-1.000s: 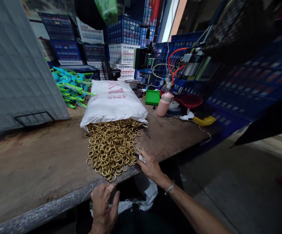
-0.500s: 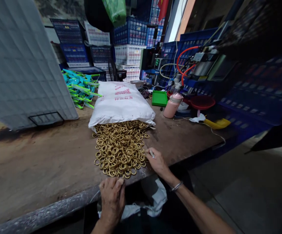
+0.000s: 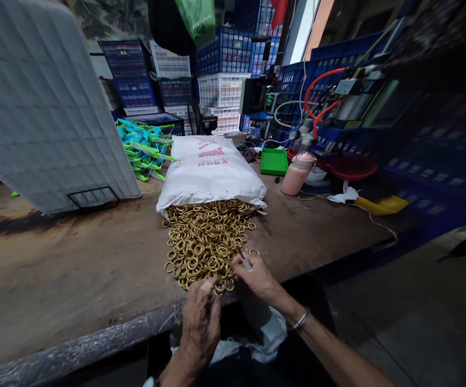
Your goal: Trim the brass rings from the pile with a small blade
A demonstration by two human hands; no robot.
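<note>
Lying on the bench [image 3: 95,269], brass-coloured rings [image 3: 205,239] spill from a white sack [image 3: 214,180] at their 12 o'clock, its mouth facing 6, presumably for easy reach; right hand [image 3: 259,279] at 4 pinches a small pale tool [image 3: 247,264], left hand [image 3: 200,322] at 6, grip unclear.

- A pink bottle [image 3: 293,181] near a green tray [image 3: 274,161]
- Blue and white crates [image 3: 223,90] stacked behind
- A curved yellow piece [image 3: 381,205] near a red dish [image 3: 352,167]
</note>
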